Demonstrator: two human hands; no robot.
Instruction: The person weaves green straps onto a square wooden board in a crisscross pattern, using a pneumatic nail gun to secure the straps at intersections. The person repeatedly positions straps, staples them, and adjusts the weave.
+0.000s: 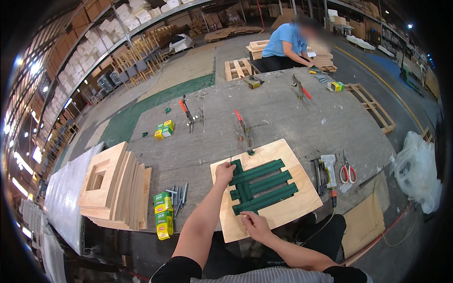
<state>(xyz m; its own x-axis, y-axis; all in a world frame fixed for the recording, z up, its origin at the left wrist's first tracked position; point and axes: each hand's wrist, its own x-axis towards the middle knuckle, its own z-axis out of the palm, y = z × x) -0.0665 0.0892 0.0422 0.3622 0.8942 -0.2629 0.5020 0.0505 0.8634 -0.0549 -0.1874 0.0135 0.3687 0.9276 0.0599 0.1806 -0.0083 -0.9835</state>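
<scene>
A plywood panel [302, 206] lies tilted at the table's near edge in front of me. Green webbing straps [269, 174] cross its opening, three side by side, with another strap woven over and under them near their left ends. My left hand [225, 173] pinches the far end of that crossing strap at the panel's left side. At its near end, my right hand [256, 226] has thumb and fingertips pressed together on the webbing. A staple gun [328, 170] and red-handled scissors [348, 172] lie right of the panel.
Left stand a stack of cut-out panels [111, 188], green-yellow staple boxes [163, 214] and loose staple strips [179, 198]. Toggle clamps [241, 125] rise from the table [198, 155]. Across it, a person in blue [286, 45] leans over. An air hose [325, 221] hangs right.
</scene>
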